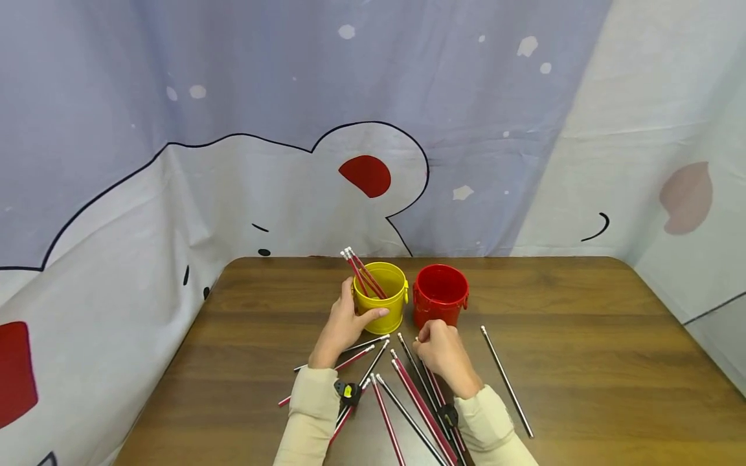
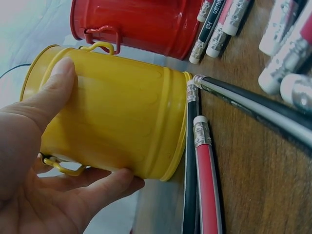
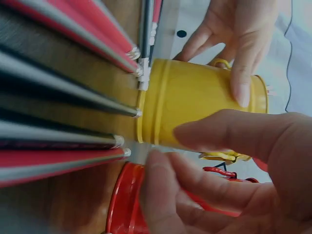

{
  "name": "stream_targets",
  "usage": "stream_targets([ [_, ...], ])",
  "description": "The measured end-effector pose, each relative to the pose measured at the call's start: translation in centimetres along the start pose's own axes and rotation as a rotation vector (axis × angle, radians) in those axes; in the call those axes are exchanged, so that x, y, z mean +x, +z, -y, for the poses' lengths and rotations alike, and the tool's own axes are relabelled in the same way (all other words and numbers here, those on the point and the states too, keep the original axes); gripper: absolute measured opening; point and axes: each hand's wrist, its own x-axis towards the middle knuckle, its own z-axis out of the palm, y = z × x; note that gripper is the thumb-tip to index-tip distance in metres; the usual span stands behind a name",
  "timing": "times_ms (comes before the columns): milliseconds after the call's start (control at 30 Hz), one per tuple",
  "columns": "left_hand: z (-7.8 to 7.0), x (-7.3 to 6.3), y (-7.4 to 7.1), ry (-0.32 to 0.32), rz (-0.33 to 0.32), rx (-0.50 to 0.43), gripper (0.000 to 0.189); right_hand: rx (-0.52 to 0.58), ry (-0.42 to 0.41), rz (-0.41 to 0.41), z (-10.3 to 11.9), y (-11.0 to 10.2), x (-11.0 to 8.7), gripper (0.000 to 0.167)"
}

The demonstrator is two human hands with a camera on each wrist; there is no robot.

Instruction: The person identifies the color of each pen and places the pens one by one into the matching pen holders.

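My left hand [image 1: 340, 329] grips the yellow bucket [image 1: 392, 318] by its side, thumb across the front and fingers around the other side. Several red-striped pencils [image 1: 357, 270] with white erasers lean inside that bucket. In front of the red bucket [image 1: 438, 310], my right hand [image 1: 445, 357] hovers low over the eraser ends of loose pencils. The right wrist view shows its fingers bent, with a gap between thumb [image 3: 214, 129] and fingertips and nothing held. A red pencil [image 3: 63, 163] and several black ones lie close beside those fingertips.
Loose red and black pencils [image 1: 419, 401] are spread on the wooden table [image 1: 583, 362] between the forearms, some under the left wrist. One black pencil [image 1: 506, 378] lies apart at the right. A printed curtain [image 1: 280, 200] hangs behind the table's back edge.
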Motion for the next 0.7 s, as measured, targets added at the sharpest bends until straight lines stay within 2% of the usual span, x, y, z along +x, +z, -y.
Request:
stream_targets([
  [367, 0.07, 0.01, -0.05, -0.009, 0.002, 0.005, 0.085, -0.123, 0.109, 0.095, -0.24, 0.05, -0.3, 0.024],
  [700, -0.02, 0.0, 0.03, -0.019, 0.012, -0.006, 0.084, -0.2, 0.118, 0.119, -0.82, 0.32, -0.4, 0.031],
])
